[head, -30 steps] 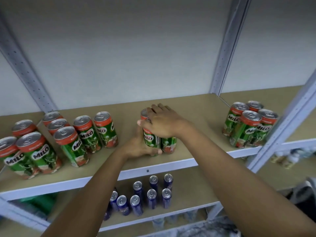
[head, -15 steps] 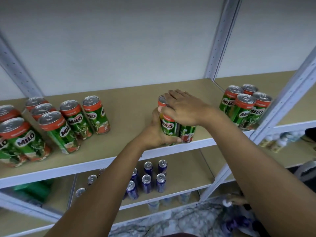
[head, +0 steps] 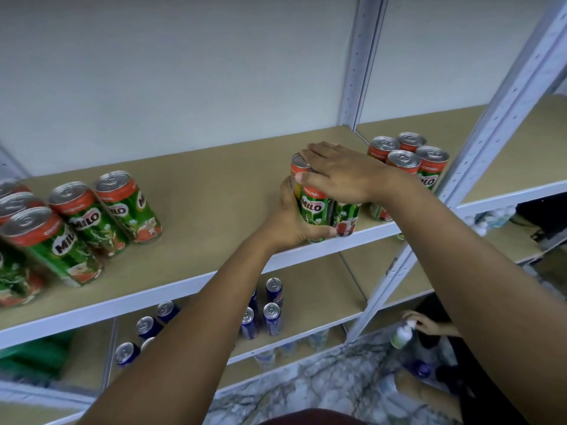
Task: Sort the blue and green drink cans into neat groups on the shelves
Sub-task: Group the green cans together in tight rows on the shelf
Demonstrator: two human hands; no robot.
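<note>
Here, on the upper shelf (head: pixel 214 191), the left hand (head: pixel 294 222) is wrapping round the side of a small cluster of green Milo cans (head: pixel 313 210), its thumb curling across the foot of the front can, while the right hand (head: pixel 340 173) is lying flat over the can tops, fingers straight and pressed together. The front can is showing "MILO" in white letters on green and "ORIGINAL" on its red-orange band; its neighbour is showing only part of a printed picture. The cluster is standing at the shelf's front edge, just beside a group of four upright Milo cans (head: pixel 408 161) to the right, close to the grey shelf post (head: pixel 503 108); "ORIGINAL" is again legible on their red bands and part of "MILO" below the right wrist. Well apart, on the left end of the same shelf, more Milo cans (head: pixel 92 216) are standing in a loose bunch, their logos facing forward. On the lower shelf (head: pixel 310 302), slim blue cans (head: pixel 273 317) with silver tops are standing in scattered small groups, partly hidden behind the left forearm; their writing is too small to read. At the lower right, another person's hand (head: pixel 426 325) is holding a white bottle (head: pixel 402 335) above the marbled floor (head: pixel 306 397).
</note>
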